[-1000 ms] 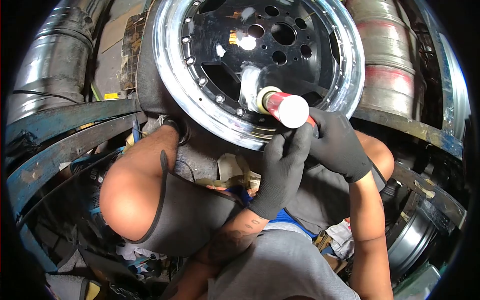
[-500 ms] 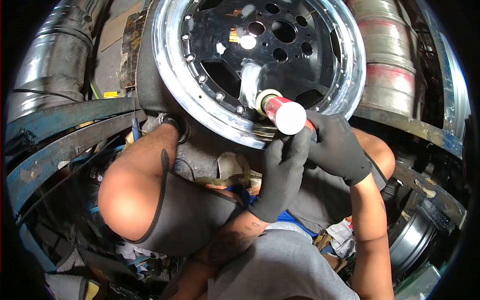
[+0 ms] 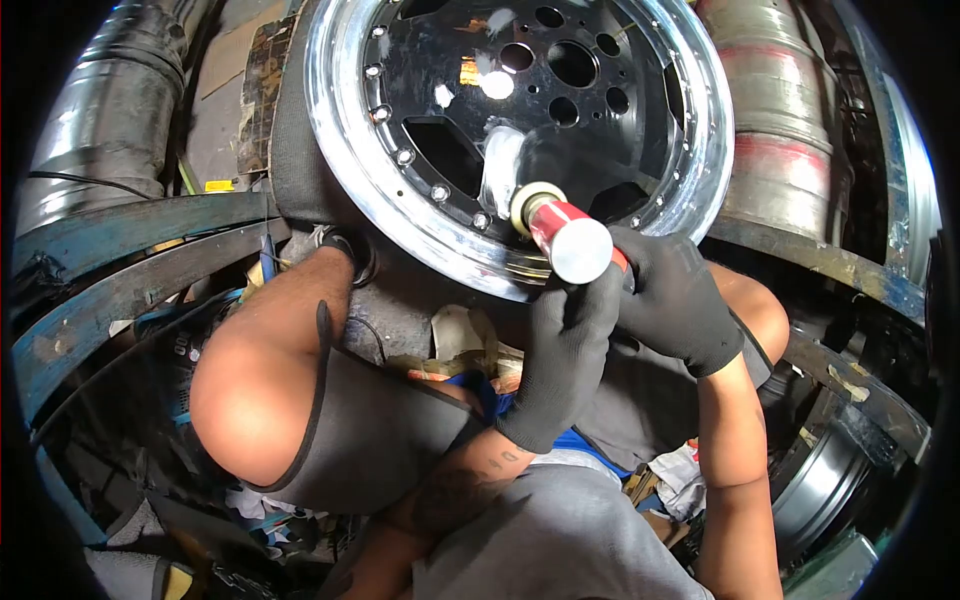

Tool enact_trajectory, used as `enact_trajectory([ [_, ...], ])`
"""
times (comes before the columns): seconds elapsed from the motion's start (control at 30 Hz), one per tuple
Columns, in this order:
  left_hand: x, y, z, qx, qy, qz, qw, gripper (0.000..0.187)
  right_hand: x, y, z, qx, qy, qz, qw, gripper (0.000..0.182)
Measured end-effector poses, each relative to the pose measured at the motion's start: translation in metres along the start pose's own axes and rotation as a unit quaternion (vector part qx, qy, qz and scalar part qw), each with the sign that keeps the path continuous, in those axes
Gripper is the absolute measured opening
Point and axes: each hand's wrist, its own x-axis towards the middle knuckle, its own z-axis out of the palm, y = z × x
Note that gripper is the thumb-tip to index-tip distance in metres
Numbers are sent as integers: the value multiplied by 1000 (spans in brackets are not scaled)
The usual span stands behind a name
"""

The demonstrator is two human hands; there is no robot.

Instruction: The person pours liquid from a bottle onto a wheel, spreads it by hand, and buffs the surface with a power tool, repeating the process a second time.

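Observation:
A black car wheel rim (image 3: pixel 590 150) with a polished, bolted silver lip lies tilted in front of my knees. A whitish smear (image 3: pixel 502 165) marks its face near the lower lip. Against that face sits the round pad of a small red power polisher (image 3: pixel 558 222), whose silver end cap points up at me. Gloved in dark grey, my right hand (image 3: pixel 680 300) is wrapped round the tool's handle from the right. My left hand (image 3: pixel 572 345), in a matching glove, closes on the tool just beneath the cap; its fingertips are partly hidden.
Metal kegs or drums (image 3: pixel 775 130) stand at the right, and another big metal cylinder (image 3: pixel 105 110) at the left. Blue-painted steel bars (image 3: pixel 140 240) run along both sides. A second silver rim (image 3: pixel 825 490) lies low at the right. Rags and scraps litter the floor.
The polisher's end cap has dipped slightly toward me, and both hands have shifted a little with it. The pad stays at nearly the same spot on the rim.

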Motion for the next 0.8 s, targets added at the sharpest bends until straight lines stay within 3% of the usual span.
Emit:
enact_trajectory([
  [0.33, 1, 3, -1, -18, -31, -30, 999, 46, 1, -4, -3, 9, -13, 22, 1000, 33],
  [0.47, 4, -5, 0, -17, 9, 32, 999, 46, 1, -4, 0, 8, -8, 26, 1000, 32],
  [0.57, -4, 10, 5, -43, 3, -35, 998, 46, 1, -7, -3, 4, -16, 26, 1000, 32],
  [0.67, 1, 1, -3, -23, -29, -45, 998, 46, 2, -8, -3, 1, -15, 31, 999, 31],
  [0.8, 4, -12, -6, -2, 6, -11, 1000, 52, 0, -6, 0, 4, -11, 24, 1000, 30],
])
